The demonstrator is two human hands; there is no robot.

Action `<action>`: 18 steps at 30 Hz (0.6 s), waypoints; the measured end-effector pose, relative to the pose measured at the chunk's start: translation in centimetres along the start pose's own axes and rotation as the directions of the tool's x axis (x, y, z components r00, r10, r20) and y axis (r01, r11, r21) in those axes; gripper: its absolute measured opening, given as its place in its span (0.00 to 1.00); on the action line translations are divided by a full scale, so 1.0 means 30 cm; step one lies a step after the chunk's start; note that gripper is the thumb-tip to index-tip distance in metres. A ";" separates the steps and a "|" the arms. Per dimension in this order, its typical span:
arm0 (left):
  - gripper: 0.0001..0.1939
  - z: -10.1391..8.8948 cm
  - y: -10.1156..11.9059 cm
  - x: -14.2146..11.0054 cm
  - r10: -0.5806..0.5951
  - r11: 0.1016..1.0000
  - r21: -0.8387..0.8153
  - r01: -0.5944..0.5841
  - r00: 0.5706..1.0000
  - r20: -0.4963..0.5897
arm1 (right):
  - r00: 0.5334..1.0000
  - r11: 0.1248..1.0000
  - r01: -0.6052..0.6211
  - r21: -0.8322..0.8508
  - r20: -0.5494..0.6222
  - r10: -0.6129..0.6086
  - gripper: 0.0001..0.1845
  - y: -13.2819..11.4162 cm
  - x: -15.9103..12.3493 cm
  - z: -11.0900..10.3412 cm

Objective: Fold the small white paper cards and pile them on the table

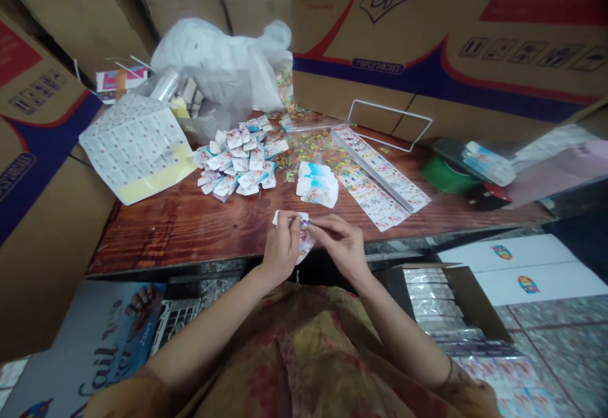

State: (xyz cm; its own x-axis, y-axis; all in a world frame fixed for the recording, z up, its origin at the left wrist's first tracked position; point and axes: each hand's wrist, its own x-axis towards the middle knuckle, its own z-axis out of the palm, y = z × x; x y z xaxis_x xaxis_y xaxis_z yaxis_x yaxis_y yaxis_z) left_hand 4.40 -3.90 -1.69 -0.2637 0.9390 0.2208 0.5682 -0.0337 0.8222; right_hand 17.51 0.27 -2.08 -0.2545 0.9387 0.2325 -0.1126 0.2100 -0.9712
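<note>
reddish-brown wooden table (156, 228) across the middle, with tall cardboard cartons standing around it, a large one (446, 82) at the back right and another (33, 171) at my left. close to the table's near edge i hold a small printed card (305, 248) in front of my body. my left hand (281, 247) is on its left side, thumb and forefinger drawn narrow around it, with a white corner showing past the knuckles. my right hand (342, 244) comes from the other side, thumb and forefinger pinched at the card's upper right edge; the detail between those tips is too small to make out. the card lies between both sets of fingers, its lower part hanging below them, tilted, with pink and purple print. just beyond my fingers is a neat stack of blue-and-white cards (317, 185), and left of that a loose heap of small cards (240, 164). behind the stack lie scattered bright bits (311, 150); to their right, printed strips (380, 183) slant toward me. a white plastic bag (204, 50) slumps at the back left, and a green roll (446, 177) sits at the right.
</note>
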 end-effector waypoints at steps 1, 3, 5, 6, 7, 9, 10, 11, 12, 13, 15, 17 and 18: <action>0.07 -0.001 0.001 0.000 0.006 1.000 0.004 -0.006 1.000 0.010 | 1.000 1.000 -0.023 0.005 -0.016 0.023 0.07 0.001 0.002 0.000; 0.07 -0.004 0.001 0.001 0.022 1.000 0.015 -0.023 1.000 0.022 | 0.997 0.998 -0.065 0.023 -0.026 0.066 0.07 0.002 0.005 -0.003; 0.06 -0.008 0.000 0.001 0.040 0.999 0.031 -0.041 0.999 0.023 | 0.995 0.994 -0.096 0.049 -0.001 0.097 0.07 0.003 0.010 -0.007; 0.06 -0.008 -0.001 0.000 0.045 0.998 0.040 -0.046 0.999 0.023 | 0.994 0.991 -0.113 0.068 0.018 0.112 0.07 0.005 0.012 -0.009; 0.06 -0.008 -0.002 -0.001 0.048 0.998 0.050 -0.049 0.999 0.026 | 0.991 0.987 -0.133 0.089 0.036 0.130 0.07 0.009 0.014 -0.011; 0.06 -0.005 -0.007 -0.004 0.045 0.997 0.065 -0.047 0.998 0.034 | 0.982 0.972 -0.185 0.141 0.052 0.179 0.07 0.022 0.016 -0.011; 0.06 -0.002 -0.009 -0.005 0.040 0.997 0.068 -0.042 0.998 0.039 | 0.977 0.963 -0.212 0.167 0.050 0.206 0.07 0.029 0.017 -0.010; 0.06 0.001 -0.012 -0.005 0.035 0.997 0.069 -0.038 0.998 0.044 | 0.973 0.955 -0.232 0.186 0.042 0.228 0.07 0.037 0.017 -0.008; 0.06 0.005 -0.014 -0.005 0.031 0.997 0.069 -0.034 0.998 0.048 | 0.970 0.950 -0.244 0.197 0.033 0.242 0.07 0.043 0.017 -0.006; 0.06 0.007 -0.016 -0.004 0.025 0.997 0.070 -0.029 0.998 0.050 | 0.969 0.949 -0.244 0.200 0.021 0.245 0.07 0.047 0.016 -0.005; 0.06 0.009 -0.019 0.000 0.013 0.997 0.072 -0.017 0.999 0.052 | 0.978 0.964 -0.208 0.166 0.006 0.210 0.07 0.046 0.011 -0.003; 0.06 0.007 -0.021 0.002 0.008 0.998 0.064 -0.011 0.999 0.053 | 0.991 0.986 -0.133 0.097 0.018 0.132 0.07 0.036 0.002 -0.003; 0.06 0.004 -0.022 0.002 0.005 0.998 0.055 -0.008 0.999 0.053 | 0.995 0.994 -0.090 0.062 0.040 0.088 0.07 0.029 -0.003 -0.004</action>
State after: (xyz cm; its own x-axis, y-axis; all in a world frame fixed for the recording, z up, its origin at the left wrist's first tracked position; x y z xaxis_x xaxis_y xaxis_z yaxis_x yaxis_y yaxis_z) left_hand 4.11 -3.78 -2.28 -0.2192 0.9557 0.1965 0.6125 -0.0219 0.7902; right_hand 17.54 0.39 -2.96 -0.3013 0.9419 0.1482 -0.1487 0.1071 -0.9831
